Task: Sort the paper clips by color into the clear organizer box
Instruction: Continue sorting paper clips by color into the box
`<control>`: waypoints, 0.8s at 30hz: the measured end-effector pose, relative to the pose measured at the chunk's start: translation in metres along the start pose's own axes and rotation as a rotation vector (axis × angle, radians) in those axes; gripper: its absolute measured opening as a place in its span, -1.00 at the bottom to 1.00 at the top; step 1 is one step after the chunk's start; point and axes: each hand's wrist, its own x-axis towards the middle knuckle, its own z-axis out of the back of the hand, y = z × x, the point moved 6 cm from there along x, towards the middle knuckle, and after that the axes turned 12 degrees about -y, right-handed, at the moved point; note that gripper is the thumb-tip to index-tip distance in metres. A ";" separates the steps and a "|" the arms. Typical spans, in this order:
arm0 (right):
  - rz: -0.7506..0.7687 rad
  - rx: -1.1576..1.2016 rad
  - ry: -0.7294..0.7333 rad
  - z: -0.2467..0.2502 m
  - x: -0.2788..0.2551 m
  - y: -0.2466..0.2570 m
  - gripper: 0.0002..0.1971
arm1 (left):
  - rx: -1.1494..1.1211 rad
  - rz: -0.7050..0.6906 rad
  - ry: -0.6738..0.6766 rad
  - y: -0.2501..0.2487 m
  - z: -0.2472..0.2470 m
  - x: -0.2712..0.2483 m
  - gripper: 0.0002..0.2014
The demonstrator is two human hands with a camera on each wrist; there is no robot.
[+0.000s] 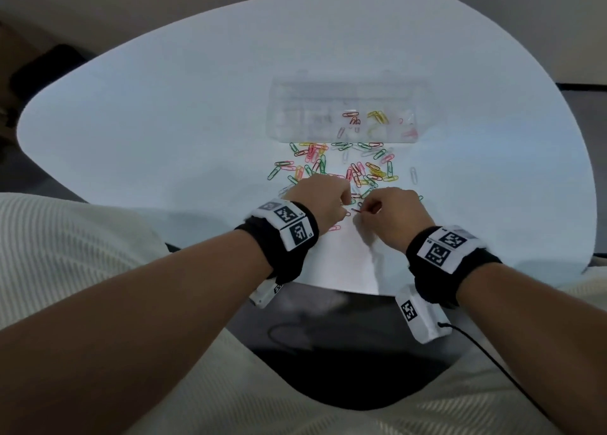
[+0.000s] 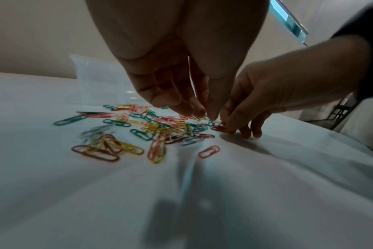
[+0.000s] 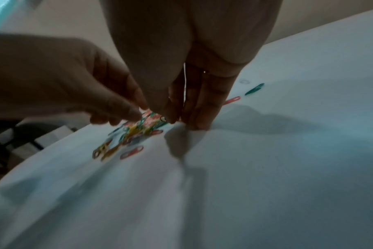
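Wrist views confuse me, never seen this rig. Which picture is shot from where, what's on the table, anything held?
There is no machine here: a person works with two bare hands, wearing black wristbands that carry printed markers and small cameras. The head view looks down from the person's head at the left hand and right hand. Each wrist view looks along one hand at its fingers, so the other hand shows at the side. On the white table lies a loose pile of coloured paper clips. Beyond it stands the clear organizer box, with a few red, yellow and pink clips inside. The right hand pinches a red clip at the pile's near edge. The left hand's fingertips reach into the pile; whether they hold a clip is unclear.
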 end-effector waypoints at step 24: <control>-0.285 0.387 -0.062 0.035 0.016 -0.050 -0.88 | -0.525 0.355 -0.137 0.003 0.004 0.006 -0.78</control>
